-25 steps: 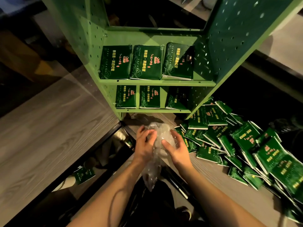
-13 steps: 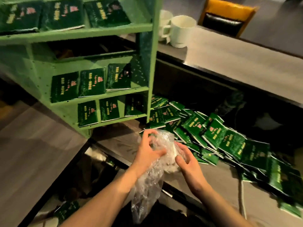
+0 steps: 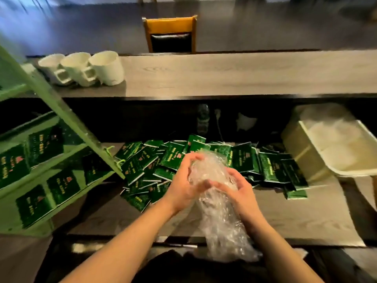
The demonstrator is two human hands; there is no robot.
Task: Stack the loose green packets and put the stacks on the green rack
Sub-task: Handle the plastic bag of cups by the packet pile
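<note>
Plainly, the lines below run from the packets outward.

Loose green packets (image 3: 204, 160): a jumbled heap on the lower wooden shelf (image 3: 306, 217), between the green rack and a cream plastic bin (image 3: 334, 139); none of the heap looks squared into a stack yet.

Green rack (image 3: 67, 119): at the left, tilted in this wide view, with packets already standing in rows on its shelves.

Left hand (image 3: 183, 186): fingers curled round the top of a crumpled clear plastic bag (image 3: 216, 211), gripping it.

Right hand (image 3: 238, 190): also closed on the bag, from the other side; the bag's tail hangs down toward the person's lap.

Step in hand: judging by this, the wrapping is being bunched up, not the packets; stacking has yet to begin for this heap.

Next move calls for: getting rid of the bag so both hands are free, then gathering several packets face to face and aligning their edges before carrying them left.

Further out: three white mugs (image 3: 81, 68) on the upper counter (image 3: 244, 74), and a yellow-backed chair (image 3: 170, 33) behind it.
</note>
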